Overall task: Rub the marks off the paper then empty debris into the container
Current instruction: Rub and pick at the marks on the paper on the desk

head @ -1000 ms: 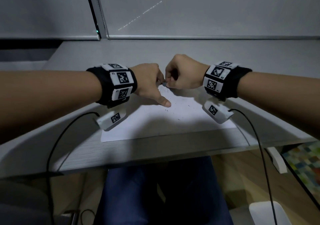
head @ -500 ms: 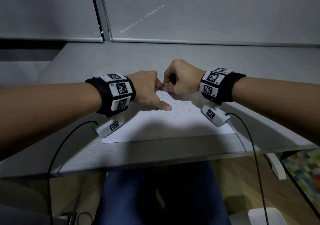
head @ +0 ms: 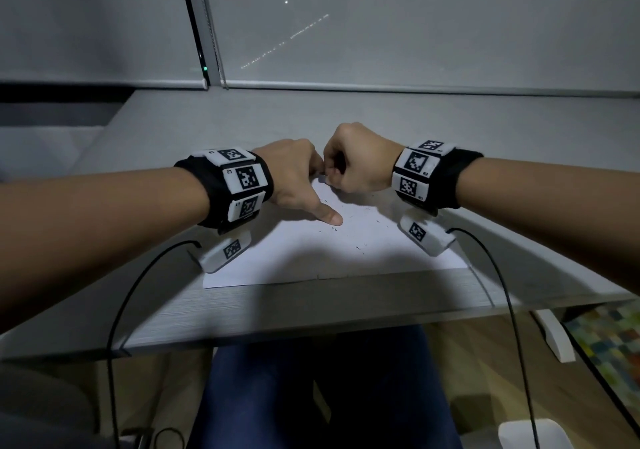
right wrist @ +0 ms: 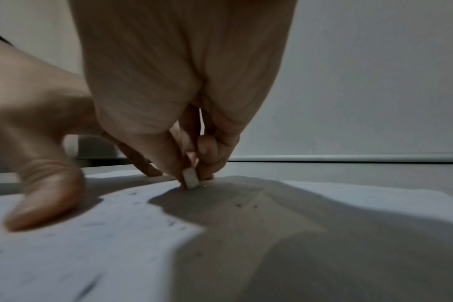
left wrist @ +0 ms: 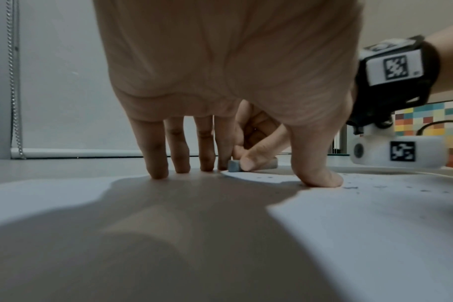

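A white sheet of paper (head: 346, 254) lies near the front edge of the grey desk (head: 242, 310), sprinkled with small dark eraser crumbs (head: 360, 248). My right hand (head: 356, 163) pinches a small grey-white eraser (right wrist: 190, 178) (left wrist: 233, 165) between thumb and fingers, its lower end on the far part of the paper (right wrist: 65, 255). My left hand (head: 298, 178) presses the sheet flat, straight fingers (left wrist: 157, 169) planted at the far edge and the thumb (head: 330, 216) spread toward the middle. The two hands almost touch.
A roller blind with a bead chain (left wrist: 13, 81) closes off the wall behind the desk. Black cables (head: 512, 310) run from both wrist cameras over the front edge. Below are my legs in blue trousers (head: 311, 396), a white desk foot (head: 554, 338) and a white object (head: 533, 434) on the floor.
The right hand with the eraser has shifted slightly along the paper's far edge; the left hand stays pressed on the sheet. The head view has tilted a little.
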`<state>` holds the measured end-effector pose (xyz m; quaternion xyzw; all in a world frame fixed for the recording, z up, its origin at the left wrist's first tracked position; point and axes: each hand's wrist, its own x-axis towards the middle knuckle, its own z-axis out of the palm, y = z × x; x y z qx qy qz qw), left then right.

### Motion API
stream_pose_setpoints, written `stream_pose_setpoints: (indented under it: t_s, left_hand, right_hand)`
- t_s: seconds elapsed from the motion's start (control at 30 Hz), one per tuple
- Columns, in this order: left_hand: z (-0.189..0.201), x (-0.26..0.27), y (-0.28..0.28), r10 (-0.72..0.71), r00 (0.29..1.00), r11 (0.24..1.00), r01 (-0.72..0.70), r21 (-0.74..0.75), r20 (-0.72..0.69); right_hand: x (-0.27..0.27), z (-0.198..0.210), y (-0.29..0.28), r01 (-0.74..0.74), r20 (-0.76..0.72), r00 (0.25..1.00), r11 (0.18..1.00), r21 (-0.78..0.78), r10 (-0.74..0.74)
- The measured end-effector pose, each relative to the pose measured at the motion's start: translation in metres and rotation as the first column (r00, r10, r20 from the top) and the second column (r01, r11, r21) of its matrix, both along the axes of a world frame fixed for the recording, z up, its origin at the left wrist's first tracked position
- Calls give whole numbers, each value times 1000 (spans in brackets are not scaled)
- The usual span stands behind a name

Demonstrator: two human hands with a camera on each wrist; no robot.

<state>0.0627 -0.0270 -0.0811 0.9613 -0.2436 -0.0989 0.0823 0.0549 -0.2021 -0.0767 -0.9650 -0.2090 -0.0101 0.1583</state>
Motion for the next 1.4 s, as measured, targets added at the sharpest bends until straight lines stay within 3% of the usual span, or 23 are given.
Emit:
stream_pose_setpoints:
  t_s: [0.13, 0.37, 0.57, 0.77, 0.9, 0.97, 1.17, 1.4]
  left_hand:
    - [2, -3, 1, 7, 1000, 1000, -7, -28, 7]
    - [5, -7, 1, -3, 1000, 1000, 3, 1, -18]
    - [8, -9, 1, -11, 1000, 1000, 10, -24, -24]
    - [10, -9, -1, -4, 999, 1000, 5, 15, -40]
    - [10, -8, 0, -8, 999, 1000, 8, 5, -34]
    - [9, -7, 0, -21, 999, 999, 22, 29, -36]
    - [13, -5, -4, -49, 995, 982, 64, 180, -82]
    - [16, -2, -10, -58, 994, 969, 78, 233, -93]
  right_hand:
    - [-14, 0, 3, -137, -70, 988, 990, 16, 137]
    - [3, -1, -7, 48, 6, 999, 998, 45, -49]
    - [-19, -4, 5, -100, -49, 994, 995, 28, 102]
    - [3, -3, -10, 60, 23, 998, 997, 53, -61]
    - [-17, -4, -3, -73, -12, 997, 997, 34, 73]
    - [-22, -4, -6, -124, -27, 992, 992, 29, 124]
    - [2, 0, -27, 54, 26, 998, 998, -27, -54]
    - [-18, -3, -13, -80, -44, 996, 997, 21, 80]
